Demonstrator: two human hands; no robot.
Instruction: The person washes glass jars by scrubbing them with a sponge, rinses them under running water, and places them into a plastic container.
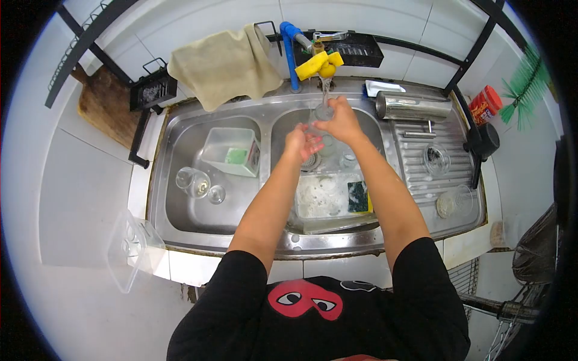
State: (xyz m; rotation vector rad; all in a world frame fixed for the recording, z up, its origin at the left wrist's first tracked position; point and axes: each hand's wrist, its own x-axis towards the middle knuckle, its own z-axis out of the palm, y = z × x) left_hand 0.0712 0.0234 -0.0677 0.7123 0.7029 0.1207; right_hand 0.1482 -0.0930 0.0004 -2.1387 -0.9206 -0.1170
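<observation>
Water runs from the faucet, whose outlet has yellow sponge pieces around it. Under the stream, my right hand grips a clear glass above the right basin. My left hand is just left of and below the glass, palm up with its fingers apart and nothing visible in it. Below both hands, a clear tray lies in the right basin, with a green and yellow scouring sponge on it. More clear glassware stands in that basin.
In the left basin are a clear container and stemmed glassware. The drainboard at right holds a metal cylinder, a round glass dish and a tumbler. A cloth hangs behind. A plastic box stands front left.
</observation>
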